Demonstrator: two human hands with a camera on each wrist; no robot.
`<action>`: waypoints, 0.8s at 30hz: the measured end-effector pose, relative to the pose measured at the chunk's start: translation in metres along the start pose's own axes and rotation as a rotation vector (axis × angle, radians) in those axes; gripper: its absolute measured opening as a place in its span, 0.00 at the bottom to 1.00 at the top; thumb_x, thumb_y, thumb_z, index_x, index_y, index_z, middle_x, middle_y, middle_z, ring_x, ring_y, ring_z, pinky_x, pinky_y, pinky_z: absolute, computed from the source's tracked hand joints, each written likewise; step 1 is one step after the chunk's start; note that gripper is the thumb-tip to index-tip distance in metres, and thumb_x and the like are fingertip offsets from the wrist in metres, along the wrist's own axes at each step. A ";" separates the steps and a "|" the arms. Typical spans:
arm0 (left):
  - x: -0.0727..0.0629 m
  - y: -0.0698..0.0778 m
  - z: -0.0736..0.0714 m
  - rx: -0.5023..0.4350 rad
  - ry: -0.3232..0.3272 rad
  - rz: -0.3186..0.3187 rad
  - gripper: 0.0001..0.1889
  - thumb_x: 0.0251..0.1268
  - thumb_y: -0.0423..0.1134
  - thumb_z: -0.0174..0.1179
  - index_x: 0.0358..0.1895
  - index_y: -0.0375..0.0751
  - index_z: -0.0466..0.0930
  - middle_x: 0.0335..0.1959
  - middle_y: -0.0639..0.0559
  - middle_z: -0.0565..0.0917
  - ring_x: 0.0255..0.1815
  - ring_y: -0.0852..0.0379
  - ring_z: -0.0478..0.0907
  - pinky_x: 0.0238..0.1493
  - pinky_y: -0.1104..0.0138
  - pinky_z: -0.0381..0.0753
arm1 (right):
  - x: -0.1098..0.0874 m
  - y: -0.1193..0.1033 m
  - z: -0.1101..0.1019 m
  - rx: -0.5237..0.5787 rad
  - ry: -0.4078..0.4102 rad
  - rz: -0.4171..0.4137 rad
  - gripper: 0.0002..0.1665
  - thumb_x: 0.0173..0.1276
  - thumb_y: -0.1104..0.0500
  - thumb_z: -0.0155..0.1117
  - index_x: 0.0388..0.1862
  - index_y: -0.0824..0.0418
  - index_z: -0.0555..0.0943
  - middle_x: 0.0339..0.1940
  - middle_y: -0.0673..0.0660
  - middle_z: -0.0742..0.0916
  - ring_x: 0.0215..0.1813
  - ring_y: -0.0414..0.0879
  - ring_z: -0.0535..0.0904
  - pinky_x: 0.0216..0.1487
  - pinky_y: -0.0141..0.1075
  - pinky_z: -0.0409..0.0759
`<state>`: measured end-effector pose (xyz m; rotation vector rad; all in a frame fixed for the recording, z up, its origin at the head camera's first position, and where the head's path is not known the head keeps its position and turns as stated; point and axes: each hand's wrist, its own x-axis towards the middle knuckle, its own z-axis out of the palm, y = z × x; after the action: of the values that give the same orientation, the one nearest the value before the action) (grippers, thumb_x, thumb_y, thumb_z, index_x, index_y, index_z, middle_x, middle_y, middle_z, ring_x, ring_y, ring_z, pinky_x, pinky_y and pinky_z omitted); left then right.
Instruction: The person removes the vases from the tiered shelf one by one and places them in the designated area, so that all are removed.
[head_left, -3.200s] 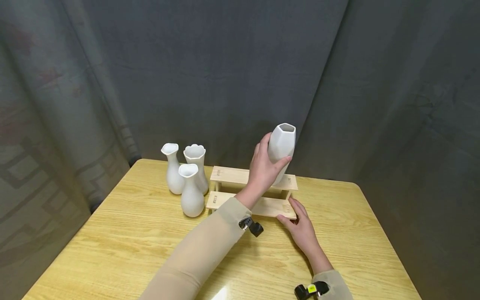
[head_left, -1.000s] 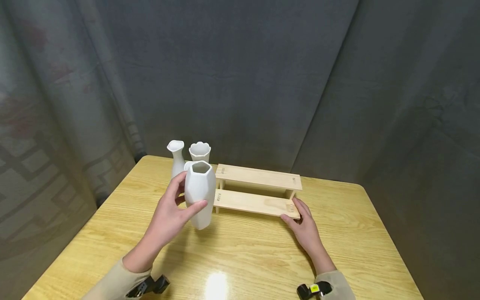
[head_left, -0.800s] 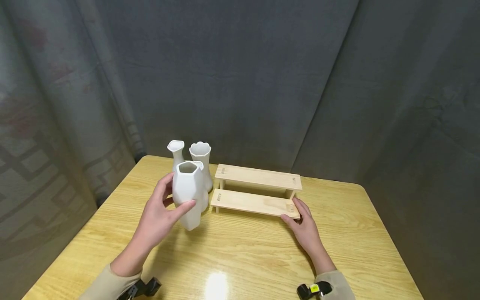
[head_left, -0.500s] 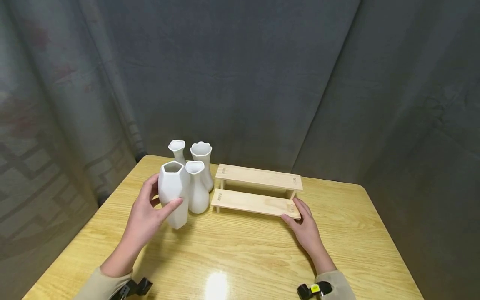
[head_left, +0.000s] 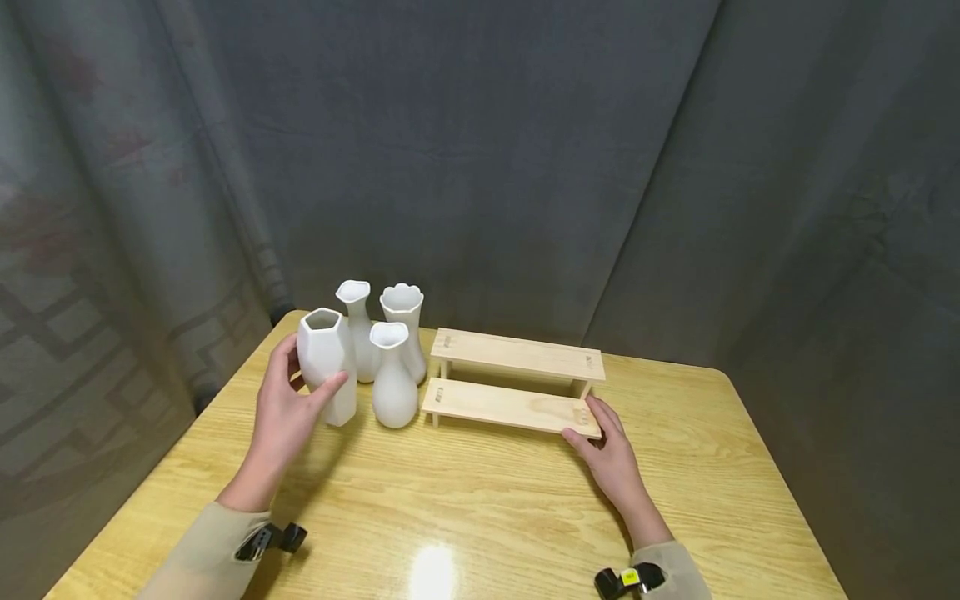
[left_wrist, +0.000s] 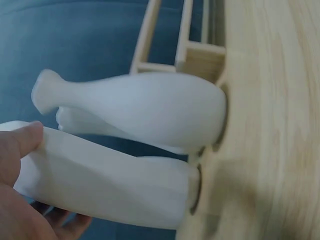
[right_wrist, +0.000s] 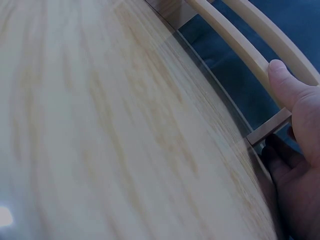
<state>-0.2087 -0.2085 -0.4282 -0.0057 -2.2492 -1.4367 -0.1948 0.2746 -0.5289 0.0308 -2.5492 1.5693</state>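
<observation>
My left hand (head_left: 283,410) holds a white faceted vase (head_left: 327,360) between thumb and fingers, at the left of the other vases. In the left wrist view the faceted vase (left_wrist: 107,182) has its base close to the table; whether it touches I cannot tell. A two-tier wooden stand (head_left: 510,407) stands right of the vases. At the right end of its lower tier, my right hand (head_left: 611,458) grips the board, thumb at the front edge and fingers round the end. The right wrist view shows the thumb (right_wrist: 285,82) against the wood, with the other fingers partly hidden.
Three white vases stand upright: one with a flared rim (head_left: 360,333) at the back left, a scalloped one (head_left: 405,312) behind, and a round-bellied one (head_left: 394,392) in front. The wooden table (head_left: 480,517) ends before a grey curtain (head_left: 450,167).
My left hand has carried the faceted vase from above the stand to the left, past the front of the other vases, then slightly back. The right hand has stayed at the stand's end.
</observation>
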 end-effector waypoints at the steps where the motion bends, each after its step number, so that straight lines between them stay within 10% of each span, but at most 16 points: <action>1: 0.003 -0.003 0.002 -0.008 -0.001 0.001 0.45 0.70 0.35 0.79 0.85 0.43 0.62 0.75 0.43 0.74 0.71 0.44 0.75 0.69 0.46 0.76 | 0.000 0.000 0.000 0.000 0.001 0.000 0.53 0.79 0.46 0.75 0.91 0.60 0.59 0.91 0.63 0.58 0.88 0.61 0.59 0.64 0.10 0.59; 24: 0.025 -0.034 0.029 -0.113 0.004 -0.014 0.45 0.71 0.32 0.77 0.85 0.41 0.61 0.76 0.41 0.73 0.73 0.43 0.73 0.73 0.42 0.74 | 0.001 -0.004 -0.001 0.013 -0.010 0.019 0.53 0.79 0.47 0.74 0.92 0.60 0.59 0.91 0.63 0.57 0.88 0.59 0.59 0.74 0.22 0.62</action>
<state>-0.2509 -0.2049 -0.4572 -0.0231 -2.1660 -1.5683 -0.1951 0.2739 -0.5252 0.0158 -2.5545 1.5966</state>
